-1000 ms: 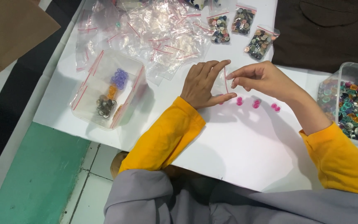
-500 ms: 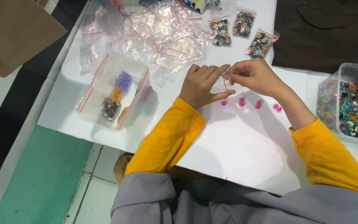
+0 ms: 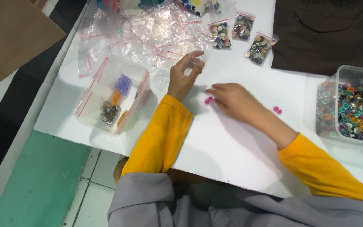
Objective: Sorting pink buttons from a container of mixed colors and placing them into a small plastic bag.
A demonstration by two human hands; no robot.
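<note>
The right hand [image 3: 236,101] lies palm down on the white table [image 3: 232,147], fingers close together, with one pink bead [image 3: 208,100] just off its fingertips, toward the left hand [image 3: 184,75], touching or nearly so. Two more pink beads [image 3: 277,110] sit together behind its wrist. The left hand hovers, thumb and forefinger narrowly pinching what looks like a small clear bag [image 3: 194,63]. Three filled bags [image 3: 240,35] lie beyond both hands.

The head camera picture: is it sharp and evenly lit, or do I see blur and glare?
In the head view the right hand and left hand look slightly smeared, while the pink beads read clearly. The pile of clear plastic bags throws bright glints. The white table is evenly lit, with soft shadows under the arms.
</note>
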